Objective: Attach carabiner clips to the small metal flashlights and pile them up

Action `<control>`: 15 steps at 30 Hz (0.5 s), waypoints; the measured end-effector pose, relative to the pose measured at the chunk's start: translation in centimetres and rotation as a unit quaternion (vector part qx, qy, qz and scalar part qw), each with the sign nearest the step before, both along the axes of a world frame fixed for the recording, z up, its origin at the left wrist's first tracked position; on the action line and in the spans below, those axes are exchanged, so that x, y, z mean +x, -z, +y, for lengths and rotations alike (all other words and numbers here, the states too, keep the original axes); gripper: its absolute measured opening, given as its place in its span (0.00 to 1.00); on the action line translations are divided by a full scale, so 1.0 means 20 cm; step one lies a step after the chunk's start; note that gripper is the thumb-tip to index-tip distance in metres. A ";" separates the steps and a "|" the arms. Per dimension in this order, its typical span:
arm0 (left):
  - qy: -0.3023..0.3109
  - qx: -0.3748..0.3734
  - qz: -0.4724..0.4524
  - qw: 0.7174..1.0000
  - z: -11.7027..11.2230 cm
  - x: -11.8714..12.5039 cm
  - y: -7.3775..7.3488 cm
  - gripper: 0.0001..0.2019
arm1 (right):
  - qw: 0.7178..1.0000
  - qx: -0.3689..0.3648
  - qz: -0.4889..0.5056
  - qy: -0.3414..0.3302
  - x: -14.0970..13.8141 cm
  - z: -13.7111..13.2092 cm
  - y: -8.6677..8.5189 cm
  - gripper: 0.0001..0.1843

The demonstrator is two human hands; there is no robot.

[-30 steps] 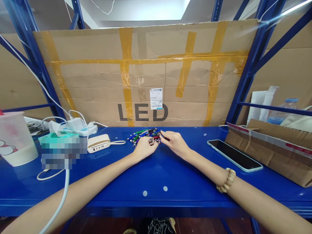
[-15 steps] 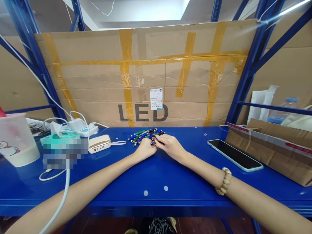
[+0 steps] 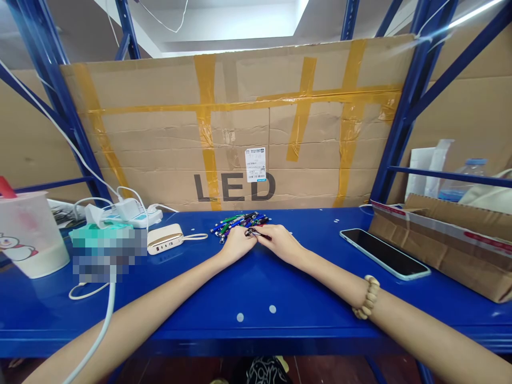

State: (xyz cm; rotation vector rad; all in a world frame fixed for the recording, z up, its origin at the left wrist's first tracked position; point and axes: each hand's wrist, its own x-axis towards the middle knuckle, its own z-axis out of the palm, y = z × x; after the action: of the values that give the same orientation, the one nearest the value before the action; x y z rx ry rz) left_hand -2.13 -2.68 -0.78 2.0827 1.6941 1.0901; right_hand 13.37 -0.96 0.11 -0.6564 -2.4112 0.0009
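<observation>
On the blue shelf top, a heap of thin blue, green and dark pieces with shiny metal ends (image 3: pixel 236 221) lies just beyond my hands. Their exact kind is too small to tell. My left hand (image 3: pixel 236 244) is closed, its fingers wrapped round a small dark piece with a shiny end (image 3: pixel 250 232). Pressed fingertip to fingertip against it, my right hand (image 3: pixel 280 241) pinches a slim dark piece (image 3: pixel 262 236) that reaches toward the left hand. Whether the two pieces are joined is hidden by the fingers.
A cream power bank (image 3: pixel 165 240) with a loop strap and a plastic cup (image 3: pixel 34 240) stand left, beside white cables and a power strip (image 3: pixel 140 218). To the right are a phone (image 3: pixel 384 253) and an open cardboard box (image 3: pixel 440 250). Cardboard (image 3: pixel 168 144) closes off the back.
My right fingers have shifted slightly, and a slim dark piece now shows between them. The hands stay together in front of the heap. The camera view has moved a little.
</observation>
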 end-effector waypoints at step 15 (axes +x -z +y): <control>0.069 0.095 0.184 0.976 -0.05 0.00 -0.02 0.10 | 0.970 -0.025 0.032 0.238 0.27 0.20 -0.03 0.11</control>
State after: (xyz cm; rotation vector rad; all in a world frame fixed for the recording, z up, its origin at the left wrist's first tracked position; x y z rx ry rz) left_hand -2.15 -3.75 -0.35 2.6158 1.6136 0.8957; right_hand 18.84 3.09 0.73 -1.2228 -2.1429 -0.1151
